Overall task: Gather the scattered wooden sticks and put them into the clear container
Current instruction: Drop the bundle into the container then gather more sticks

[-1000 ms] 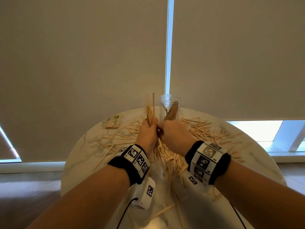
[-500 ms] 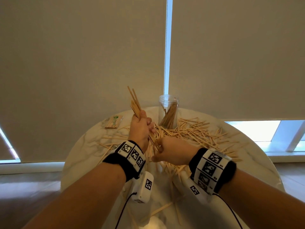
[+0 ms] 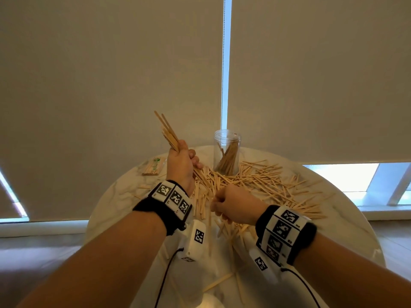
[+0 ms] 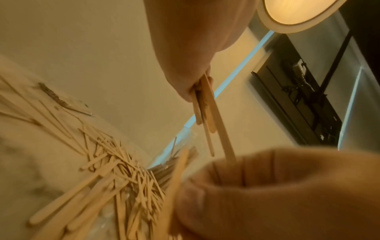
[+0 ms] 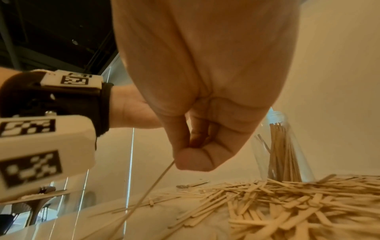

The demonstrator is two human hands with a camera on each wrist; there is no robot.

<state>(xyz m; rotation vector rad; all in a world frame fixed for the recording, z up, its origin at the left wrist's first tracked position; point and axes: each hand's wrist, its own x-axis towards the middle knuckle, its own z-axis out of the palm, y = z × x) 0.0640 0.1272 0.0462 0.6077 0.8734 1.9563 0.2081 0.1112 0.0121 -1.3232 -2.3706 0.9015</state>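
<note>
Our left hand (image 3: 181, 162), just left of centre in the head view, was clamped around a bundle of flat, pale wooden sticks (image 3: 169, 134) that fanned up toward the upper left. Our right hand (image 3: 233, 205) hovered low at centre, fingers curled over the scattered heap of thin wooden sticks (image 3: 255, 181); in the right wrist view it pinched a single thin stick (image 5: 148, 191) trailing down toward the lower left. The clear cylindrical plastic container (image 3: 226, 152) stood upright at the far side of the round, pale marbled surface (image 3: 115, 196), just beyond the heap and already holding a leaning sheaf of sticks. To do this step well, we judged we should square the bundle's ends and keep every stick parallel, so they would slide into the narrow mouth without catching the rim. The sticks looked smooth, light and slippery, liable to splay if gripped loosely.
</note>
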